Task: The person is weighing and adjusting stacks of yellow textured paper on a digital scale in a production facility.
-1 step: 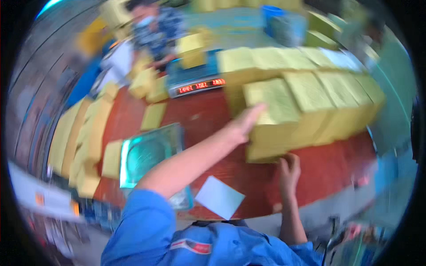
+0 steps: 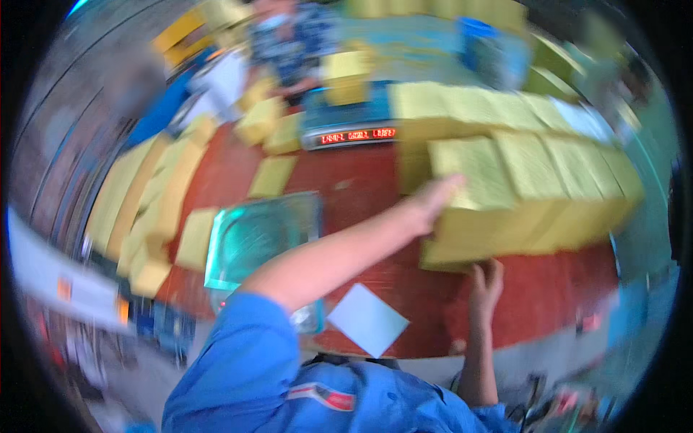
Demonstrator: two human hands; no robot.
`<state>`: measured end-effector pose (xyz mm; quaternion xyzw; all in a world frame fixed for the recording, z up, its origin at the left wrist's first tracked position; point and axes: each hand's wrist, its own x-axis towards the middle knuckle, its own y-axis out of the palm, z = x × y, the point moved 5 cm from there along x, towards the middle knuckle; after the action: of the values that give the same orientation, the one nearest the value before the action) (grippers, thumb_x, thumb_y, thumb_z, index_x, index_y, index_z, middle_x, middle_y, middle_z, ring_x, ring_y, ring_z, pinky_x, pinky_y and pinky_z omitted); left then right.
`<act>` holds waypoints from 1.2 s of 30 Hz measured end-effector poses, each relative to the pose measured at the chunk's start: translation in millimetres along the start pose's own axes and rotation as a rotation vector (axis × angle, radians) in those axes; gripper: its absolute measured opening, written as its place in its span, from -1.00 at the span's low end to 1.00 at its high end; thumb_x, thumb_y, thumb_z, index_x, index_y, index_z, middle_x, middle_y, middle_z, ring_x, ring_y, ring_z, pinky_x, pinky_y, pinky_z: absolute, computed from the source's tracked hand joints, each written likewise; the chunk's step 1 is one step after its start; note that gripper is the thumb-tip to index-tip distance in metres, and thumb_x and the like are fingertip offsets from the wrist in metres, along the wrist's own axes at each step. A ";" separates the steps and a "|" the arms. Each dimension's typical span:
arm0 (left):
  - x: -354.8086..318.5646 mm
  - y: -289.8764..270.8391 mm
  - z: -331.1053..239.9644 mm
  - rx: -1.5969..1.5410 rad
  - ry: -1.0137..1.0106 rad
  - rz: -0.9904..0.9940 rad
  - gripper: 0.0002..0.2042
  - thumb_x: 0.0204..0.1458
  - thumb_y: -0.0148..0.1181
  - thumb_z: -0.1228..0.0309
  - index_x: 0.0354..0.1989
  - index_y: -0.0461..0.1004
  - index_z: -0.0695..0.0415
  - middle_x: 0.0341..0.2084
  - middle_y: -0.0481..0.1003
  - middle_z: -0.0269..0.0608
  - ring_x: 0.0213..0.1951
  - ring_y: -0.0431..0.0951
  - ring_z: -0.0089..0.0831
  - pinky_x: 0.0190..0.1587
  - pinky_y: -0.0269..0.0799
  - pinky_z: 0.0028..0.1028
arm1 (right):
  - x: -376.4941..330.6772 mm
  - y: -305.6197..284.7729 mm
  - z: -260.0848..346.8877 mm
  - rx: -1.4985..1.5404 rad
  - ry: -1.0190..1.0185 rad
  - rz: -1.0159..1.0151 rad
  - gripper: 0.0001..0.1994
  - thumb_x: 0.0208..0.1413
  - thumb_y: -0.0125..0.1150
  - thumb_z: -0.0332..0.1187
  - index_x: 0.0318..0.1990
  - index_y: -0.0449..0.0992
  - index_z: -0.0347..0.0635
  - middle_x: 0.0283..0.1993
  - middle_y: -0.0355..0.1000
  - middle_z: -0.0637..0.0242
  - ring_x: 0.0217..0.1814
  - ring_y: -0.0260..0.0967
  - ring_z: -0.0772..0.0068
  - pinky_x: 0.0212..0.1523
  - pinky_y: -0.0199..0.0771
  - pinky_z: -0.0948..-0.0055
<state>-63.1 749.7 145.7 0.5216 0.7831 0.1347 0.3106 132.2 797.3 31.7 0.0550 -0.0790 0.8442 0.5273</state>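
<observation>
A row of yellow paper stacks [image 2: 534, 169] stands at the right of the red table. At its near left end, my left hand [image 2: 436, 202] grips the corner of the end stack [image 2: 473, 216], with part of the fingers hidden behind it. Just below this stack's lower front edge is my right hand [image 2: 487, 289], thumb and fingers apart, fingertips at or close to the paper; contact is hard to tell in the blur. A white sheet of paper [image 2: 368, 320] lies on the table between my forearms.
A scale with a shiny metal pan [image 2: 253, 234] sits left of my left forearm. Farther back, a blue scale [image 2: 346, 119] with a red display bears a yellow stack. More yellow stacks [image 2: 133, 191] line the left edge. A masked person [image 2: 296, 36] works across the table.
The whole view has shifted, so the table and stacks sit farther right in the picture. Both my hands stay at the same end stack.
</observation>
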 end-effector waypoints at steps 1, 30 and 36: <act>13.4 6.2 4.7 -0.113 0.012 0.141 -0.56 0.17 -0.06 0.10 0.04 0.38 0.20 -0.16 0.53 -0.05 -0.15 0.57 -0.24 -0.02 0.47 -0.19 | 9.3 4.7 -7.3 0.081 -0.039 0.042 -0.72 0.12 0.13 -0.57 0.00 0.37 -0.31 -0.06 0.38 0.27 0.02 0.30 0.42 0.09 0.32 0.38; -761.9 -592.2 -61.5 1.574 0.323 -1.498 -0.72 0.16 0.07 0.28 -0.12 0.49 0.23 -0.16 0.52 -0.02 -0.09 0.52 -0.06 -0.01 0.42 -0.24 | -441.2 502.8 167.9 0.129 0.252 1.213 -0.86 0.17 0.09 -0.51 -0.17 0.49 -0.37 -0.24 0.45 0.27 -0.22 0.45 0.50 -0.18 0.46 0.50; -763.6 -618.8 -26.8 1.739 0.325 -1.392 -0.60 0.08 0.12 0.27 0.03 0.40 0.25 -0.01 0.42 0.00 0.00 0.43 -0.04 0.04 0.35 -0.21 | -585.6 563.7 80.2 0.254 0.868 1.679 -0.68 0.22 0.09 -0.39 0.09 0.39 -0.30 -0.12 0.46 0.25 -0.06 0.45 0.37 -0.06 0.45 0.48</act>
<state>-333.0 -194.6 99.4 -0.0133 0.7628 -0.5934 -0.2567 -117.5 22.5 -35.2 -0.2808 0.2023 0.8963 -0.2774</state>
